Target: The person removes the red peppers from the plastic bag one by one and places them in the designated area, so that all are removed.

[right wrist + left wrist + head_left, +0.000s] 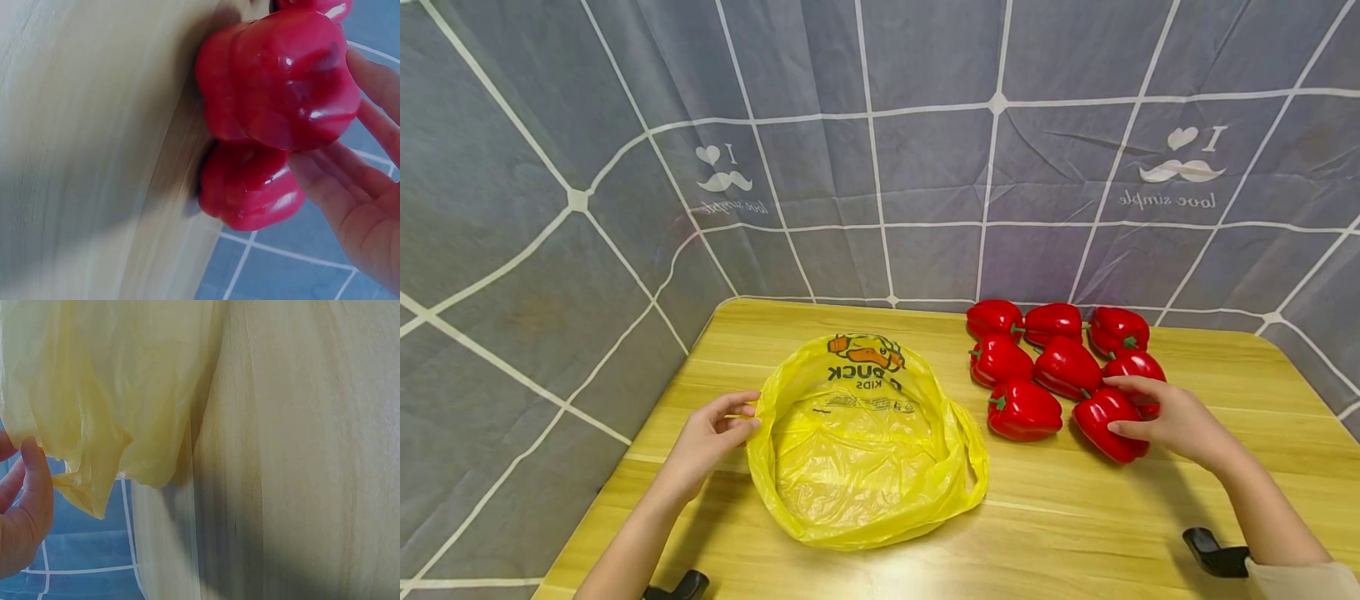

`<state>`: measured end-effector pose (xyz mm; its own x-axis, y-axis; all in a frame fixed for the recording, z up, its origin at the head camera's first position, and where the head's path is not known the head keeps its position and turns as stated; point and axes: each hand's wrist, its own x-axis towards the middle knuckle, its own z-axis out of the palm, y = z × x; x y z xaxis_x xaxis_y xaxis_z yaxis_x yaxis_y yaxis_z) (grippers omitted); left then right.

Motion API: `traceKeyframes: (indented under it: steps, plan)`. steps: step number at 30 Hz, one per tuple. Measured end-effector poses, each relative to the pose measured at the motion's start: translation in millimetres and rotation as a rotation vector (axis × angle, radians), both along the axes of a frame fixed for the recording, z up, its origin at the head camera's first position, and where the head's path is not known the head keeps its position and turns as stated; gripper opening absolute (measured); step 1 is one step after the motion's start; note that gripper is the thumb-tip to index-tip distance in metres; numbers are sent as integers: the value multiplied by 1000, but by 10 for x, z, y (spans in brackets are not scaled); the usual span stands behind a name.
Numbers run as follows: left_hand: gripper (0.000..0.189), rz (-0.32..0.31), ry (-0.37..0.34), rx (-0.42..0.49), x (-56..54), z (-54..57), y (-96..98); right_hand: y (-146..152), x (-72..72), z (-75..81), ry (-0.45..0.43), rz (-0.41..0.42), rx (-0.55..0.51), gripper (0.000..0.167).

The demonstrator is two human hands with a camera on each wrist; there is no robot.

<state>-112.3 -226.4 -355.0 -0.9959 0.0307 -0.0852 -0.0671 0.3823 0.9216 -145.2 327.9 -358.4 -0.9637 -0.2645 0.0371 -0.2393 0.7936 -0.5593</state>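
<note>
A yellow plastic bag (pixel 857 529) stands with its mouth spread wide, a duck print on its inner back wall. At its left rim, my left hand (pixel 711 437) pinches the plastic between thumb and fingers; the left wrist view shows the fingertips (pixel 31 450) at the bag's edge (pixel 94 406). Several glossy red bell peppers with green stems lie in a group right of the bag. My right hand (pixel 1176 421) grips the nearest right one, a bell pepper (pixel 1108 425), thumb on the near side and fingers over the far side. In the right wrist view this pepper (pixel 281 81) fills the hand's span.
The other bell peppers sit close together, among them one at the front (pixel 1025 410) and one at the back left (pixel 994 318). A grey checked cloth (pixel 932 175) hangs behind and left of the wooden table (pixel 1037 533). Black wrist mounts (pixel 1217 557) show below both forearms.
</note>
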Motion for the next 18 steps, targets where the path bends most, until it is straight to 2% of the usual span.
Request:
traceKeyframes:
  steps: [10,13,16,18]
  plan:
    - [43,7,4,-8,10,-6,-6,43,29,19,-18,-24,1,58]
    - [42,10,11,-17,8,1,-11,72,32,27,4,-25,3,55]
    - [39,14,55,-60,7,12,-31,123,43,44,66,-22,-1,49]
    - [37,16,116,-131,9,34,-62,167,58,62,118,-29,6,45]
